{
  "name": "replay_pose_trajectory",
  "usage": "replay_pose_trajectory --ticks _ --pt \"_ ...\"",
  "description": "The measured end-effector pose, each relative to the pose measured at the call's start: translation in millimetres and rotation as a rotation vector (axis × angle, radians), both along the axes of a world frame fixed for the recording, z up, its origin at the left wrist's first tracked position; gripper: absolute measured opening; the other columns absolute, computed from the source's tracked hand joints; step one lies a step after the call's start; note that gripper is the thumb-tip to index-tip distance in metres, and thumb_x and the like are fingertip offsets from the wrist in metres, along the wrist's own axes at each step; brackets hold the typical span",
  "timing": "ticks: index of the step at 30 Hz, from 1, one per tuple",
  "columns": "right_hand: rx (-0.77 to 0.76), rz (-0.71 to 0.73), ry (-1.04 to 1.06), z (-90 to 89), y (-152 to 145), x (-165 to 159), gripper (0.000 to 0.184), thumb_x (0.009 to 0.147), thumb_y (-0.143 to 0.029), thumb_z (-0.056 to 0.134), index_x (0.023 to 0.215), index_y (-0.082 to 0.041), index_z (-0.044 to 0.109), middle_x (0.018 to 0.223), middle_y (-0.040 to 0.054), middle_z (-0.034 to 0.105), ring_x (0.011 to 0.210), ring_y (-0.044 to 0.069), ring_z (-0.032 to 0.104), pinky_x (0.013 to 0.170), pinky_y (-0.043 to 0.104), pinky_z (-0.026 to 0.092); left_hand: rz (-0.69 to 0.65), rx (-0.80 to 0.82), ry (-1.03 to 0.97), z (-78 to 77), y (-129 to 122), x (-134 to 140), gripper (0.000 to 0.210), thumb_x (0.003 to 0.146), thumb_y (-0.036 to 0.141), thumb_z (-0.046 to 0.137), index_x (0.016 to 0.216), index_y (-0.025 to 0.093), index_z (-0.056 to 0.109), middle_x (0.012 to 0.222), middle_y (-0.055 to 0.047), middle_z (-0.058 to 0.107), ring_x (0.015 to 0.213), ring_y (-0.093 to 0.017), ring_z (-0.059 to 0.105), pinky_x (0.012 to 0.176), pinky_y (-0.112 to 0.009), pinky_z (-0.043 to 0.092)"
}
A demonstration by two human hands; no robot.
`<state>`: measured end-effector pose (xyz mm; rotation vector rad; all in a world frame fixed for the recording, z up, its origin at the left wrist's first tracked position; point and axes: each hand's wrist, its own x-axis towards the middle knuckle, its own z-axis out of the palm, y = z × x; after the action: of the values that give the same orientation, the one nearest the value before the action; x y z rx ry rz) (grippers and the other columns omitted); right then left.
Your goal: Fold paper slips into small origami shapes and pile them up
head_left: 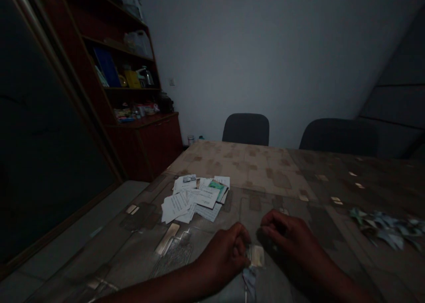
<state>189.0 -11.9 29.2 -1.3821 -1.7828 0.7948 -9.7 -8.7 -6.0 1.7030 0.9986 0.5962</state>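
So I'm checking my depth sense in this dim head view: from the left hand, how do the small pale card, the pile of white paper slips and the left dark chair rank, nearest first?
1. Small pale card: right beside the left hand.
2. Pile of white paper slips: farther up the table, to the left.
3. Left dark chair: beyond the table's far edge.
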Motion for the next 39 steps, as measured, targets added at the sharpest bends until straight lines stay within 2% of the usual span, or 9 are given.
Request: replay_pose_trajectory --ticks 6,9,13,17,21,25,28,33,39 --pt "-0.042 0.047 -0.036 -14.2 7 12 0.013 0.076 -0.02 0.053 0.065 -0.019 0.06 0.056 -0.0024 0.055 0.053 0.015 0.051 0.05 0.025 0.034 -0.13 0.34 0.335 11.5 7 5 0.037 0.069 0.002 0.059 0.101 0.021 0.054 0.071 0.004 0.057 0.067 -0.016 0.053 0.058 -0.023 0.033" --pt "-0.05 0.067 -0.066 -19.8 7 13 0.012 0.075 -0.015 0.053 0.065 -0.018 0.06 0.056 -0.0032 0.056 0.054 0.015 0.051 0.051 0.024 0.034 -0.151 0.513 0.479 13.1 7 6 0.031 0.074 0.008 0.066 0.101 0.019 0.055 0.082 0.0 0.063 0.074 -0.019 0.056 0.062 -0.026 0.035" --pt "-0.056 0.095 -0.092 -28.0 3 4 0.014 0.073 -0.01 0.051 0.066 -0.017 0.061 0.059 -0.0026 0.06 0.057 0.015 0.055 0.053 0.023 0.036 -0.183 0.882 0.561 -2.4 3 1 0.012 0.082 0.011 0.066 0.08 0.018 0.056 0.08 -0.001 0.063 0.074 -0.017 0.056 0.061 -0.027 0.035" --pt "-0.035 0.139 -0.148 -34.3 -5 -11 0.016 0.072 -0.007 0.054 0.066 -0.017 0.064 0.066 0.0 0.065 0.066 0.017 0.059 0.06 0.025 0.04 -0.251 1.213 0.494 -26.2 -2 -5 0.019 0.091 0.012 0.057 0.073 0.017 0.055 0.071 0.0 0.06 0.065 -0.015 0.052 0.058 -0.029 0.032" --pt "0.013 0.159 -0.204 -39.0 -9 -18 0.016 0.073 -0.006 0.057 0.069 -0.019 0.065 0.071 0.001 0.065 0.075 0.019 0.058 0.069 0.029 0.04 -0.217 1.289 0.477 -37.4 -8 -7 0.018 0.091 0.013 0.055 0.074 0.017 0.054 0.068 0.0 0.057 0.061 -0.015 0.05 0.056 -0.03 0.032" --pt "0.021 0.18 -0.249 -43.1 -9 -19 0.015 0.075 -0.006 0.06 0.069 -0.02 0.064 0.072 0.0 0.064 0.077 0.02 0.057 0.074 0.031 0.038 -0.214 1.257 0.524 -35.9 -18 -8 0.005 0.087 0.014 0.057 0.085 0.017 0.055 0.072 0.0 0.059 0.062 -0.016 0.051 0.053 -0.033 0.031" --pt "0.008 0.171 -0.276 -43.5 -9 -21 0.017 0.072 -0.003 0.06 0.069 -0.02 0.064 0.073 -0.0005 0.064 0.078 0.02 0.057 0.075 0.032 0.037 -0.219 1.219 0.55 -35.2 -26 -9 0.007 0.085 0.011 0.057 0.085 0.017 0.055 0.073 0.0 0.06 0.062 -0.016 0.052 0.055 -0.032 0.034" --pt "-0.021 0.141 -0.291 -41.2 -8 -24 0.017 0.07 -0.002 0.06 0.068 -0.019 0.064 0.073 -0.0001 0.064 0.078 0.019 0.058 0.072 0.03 0.036 -0.179 1.139 0.538 -40.3 -36 -11 0.007 0.09 0.021 0.058 0.084 0.019 0.055 0.073 -0.001 0.061 0.061 -0.016 0.052 0.057 -0.03 0.038" --pt "-0.023 0.136 -0.329 -42.2 -5 -23 0.013 0.072 -0.007 0.065 0.071 -0.02 0.066 0.07 -0.0015 0.064 0.077 0.019 0.057 0.073 0.032 0.033 -0.171 1.226 0.427 -38.5 -36 -19 0.006 0.091 0.018 0.057 0.097 0.018 0.057 0.086 -0.002 0.065 0.068 -0.016 0.055 0.064 -0.03 0.042"
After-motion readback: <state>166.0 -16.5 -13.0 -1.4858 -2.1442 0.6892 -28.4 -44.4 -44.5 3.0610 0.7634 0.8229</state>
